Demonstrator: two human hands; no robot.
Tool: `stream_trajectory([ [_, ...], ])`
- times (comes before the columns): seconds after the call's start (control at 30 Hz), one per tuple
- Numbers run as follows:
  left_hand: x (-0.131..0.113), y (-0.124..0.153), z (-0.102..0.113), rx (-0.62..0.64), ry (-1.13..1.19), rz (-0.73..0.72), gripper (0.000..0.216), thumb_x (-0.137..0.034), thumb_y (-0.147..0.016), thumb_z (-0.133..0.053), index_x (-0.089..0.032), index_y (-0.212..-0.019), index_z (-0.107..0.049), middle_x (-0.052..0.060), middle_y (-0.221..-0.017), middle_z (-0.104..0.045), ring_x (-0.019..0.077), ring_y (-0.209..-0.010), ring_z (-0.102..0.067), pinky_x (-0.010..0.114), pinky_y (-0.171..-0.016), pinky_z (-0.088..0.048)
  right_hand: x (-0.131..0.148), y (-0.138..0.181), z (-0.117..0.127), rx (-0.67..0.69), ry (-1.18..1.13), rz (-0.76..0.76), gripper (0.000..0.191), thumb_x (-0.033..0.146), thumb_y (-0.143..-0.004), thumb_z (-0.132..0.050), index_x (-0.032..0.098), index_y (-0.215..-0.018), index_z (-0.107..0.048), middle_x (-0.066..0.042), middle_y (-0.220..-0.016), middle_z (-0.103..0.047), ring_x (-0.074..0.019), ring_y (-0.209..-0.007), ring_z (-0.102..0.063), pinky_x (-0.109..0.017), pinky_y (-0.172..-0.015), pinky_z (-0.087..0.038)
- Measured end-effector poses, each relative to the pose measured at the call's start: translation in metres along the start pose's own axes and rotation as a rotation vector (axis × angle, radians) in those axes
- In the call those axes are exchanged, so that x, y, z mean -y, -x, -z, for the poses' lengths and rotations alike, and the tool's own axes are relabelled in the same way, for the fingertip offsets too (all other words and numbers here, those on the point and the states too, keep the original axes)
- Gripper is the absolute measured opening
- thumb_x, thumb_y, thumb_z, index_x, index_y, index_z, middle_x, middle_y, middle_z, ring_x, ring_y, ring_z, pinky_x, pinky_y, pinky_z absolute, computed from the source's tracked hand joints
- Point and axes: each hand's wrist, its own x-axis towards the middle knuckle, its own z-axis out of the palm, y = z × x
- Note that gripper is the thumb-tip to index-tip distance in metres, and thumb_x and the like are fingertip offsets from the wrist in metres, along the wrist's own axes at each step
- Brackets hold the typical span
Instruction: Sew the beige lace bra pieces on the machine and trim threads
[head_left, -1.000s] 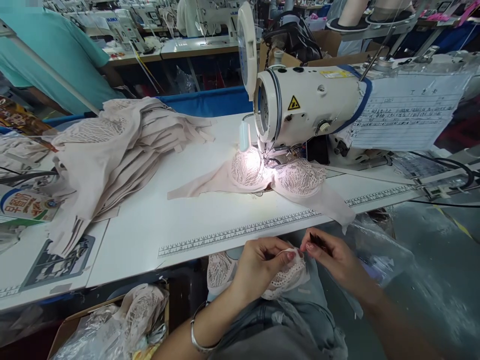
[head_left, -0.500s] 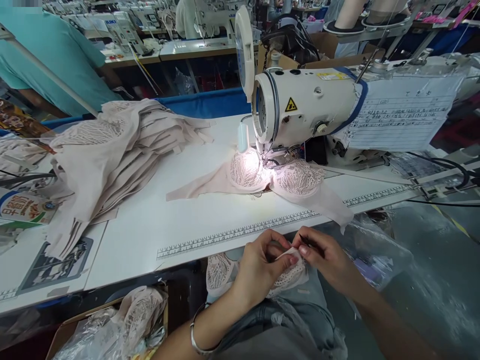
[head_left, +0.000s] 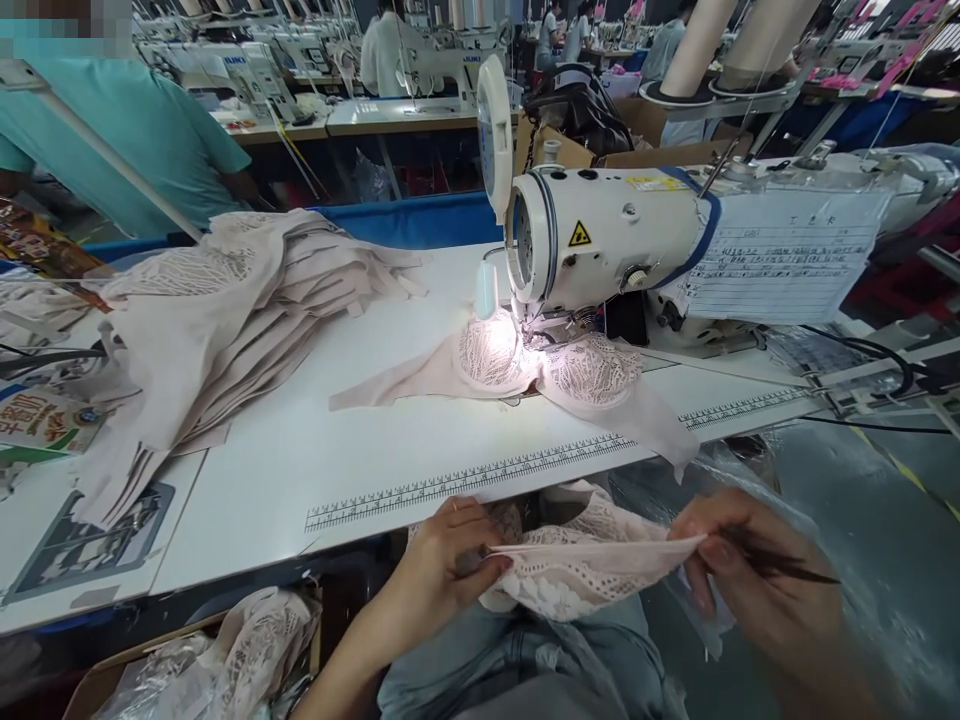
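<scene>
Over my lap, a pale pink lace bra (head_left: pixel 577 578) is stretched sideways, its edge pulled into a straight line. My left hand (head_left: pixel 450 560) pinches that edge at one end. At the other end my right hand (head_left: pixel 761 575) grips it between thumb and fingers. A dark, thin pointed tool (head_left: pixel 802 570), perhaps tweezers or snips, also lies in my right hand and sticks out to the right. Another pink lace bra (head_left: pixel 592 372) lies on the sewing table (head_left: pixel 375 445), its middle under the lit needle area of the sewing machine (head_left: pixel 600 235).
A stack of pink bra pieces (head_left: pixel 225 320) covers the table's left side. Below stands a box of lace pieces (head_left: pixel 262 640) and plastic. A printed ruler (head_left: pixel 472 470) runs along the front edge. A person in a teal shirt (head_left: pixel 127 140) sits beyond.
My hands have moved apart, the right one further right and the left one leftward. The bra between them has gone from bunched to stretched out. The bra under the machine stays put.
</scene>
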Motion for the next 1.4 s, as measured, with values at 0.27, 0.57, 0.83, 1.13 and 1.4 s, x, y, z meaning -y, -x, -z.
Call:
stream_trajectory([
  [0.27,0.004,0.016,0.003,-0.293,0.214,0.298,0.016,-0.034,-0.089,-0.068,-0.019,-0.085,-0.067,0.003,-0.08,-0.067,0.0156,-0.074,-0.063,0.023,-0.065,-0.049,-0.008,-0.01,-0.004,-0.048,-0.17,-0.06,0.016,0.035,-0.099,-0.059,0.025,-0.09,-0.068,0.002,-0.062,-0.066,-0.0113,-0.034,-0.056,-0.024,-0.036,-0.04],
  [0.57,0.01,0.017,0.001,-0.555,0.425,0.263,0.008,-0.026,-0.078,-0.082,-0.022,-0.075,-0.076,0.004,-0.083,-0.068,0.0174,-0.082,-0.064,0.024,-0.072,-0.054,-0.035,-0.015,-0.007,-0.076,-0.018,-0.355,0.029,0.051,-0.088,-0.07,0.023,-0.089,-0.061,0.0,-0.071,-0.069,-0.0089,-0.032,-0.046,-0.029,-0.038,-0.041],
  [0.83,0.018,0.02,-0.002,-0.656,0.416,0.288,0.005,-0.026,-0.076,-0.083,-0.025,-0.079,-0.078,0.003,-0.094,-0.069,0.0186,-0.092,-0.065,0.024,-0.074,-0.056,-0.036,-0.02,-0.009,-0.116,0.088,-0.345,0.032,0.052,-0.086,-0.072,0.02,-0.083,-0.066,0.001,-0.066,-0.066,-0.0118,-0.037,-0.056,-0.029,-0.042,-0.049],
  [1.13,0.006,0.011,-0.006,-0.739,0.361,0.28,0.014,-0.024,-0.073,-0.084,-0.02,-0.079,-0.071,0.001,-0.077,-0.069,0.0166,-0.077,-0.065,0.025,-0.071,-0.053,-0.036,-0.019,-0.001,-0.167,0.162,-0.384,0.034,0.053,-0.083,-0.074,0.02,-0.081,-0.066,0.0,-0.062,-0.065,-0.0123,-0.038,-0.053,-0.029,-0.041,-0.043],
  [1.4,-0.011,0.009,-0.012,-0.63,0.368,0.249,0.014,-0.023,-0.074,-0.082,-0.019,-0.078,-0.069,0.002,-0.076,-0.068,0.0153,-0.073,-0.062,0.024,-0.07,-0.051,-0.048,-0.026,-0.005,-0.288,0.415,-0.186,0.026,0.051,-0.084,-0.074,0.027,-0.087,-0.065,0.002,-0.062,-0.053,-0.0117,-0.043,-0.043,-0.029,-0.041,-0.038],
])
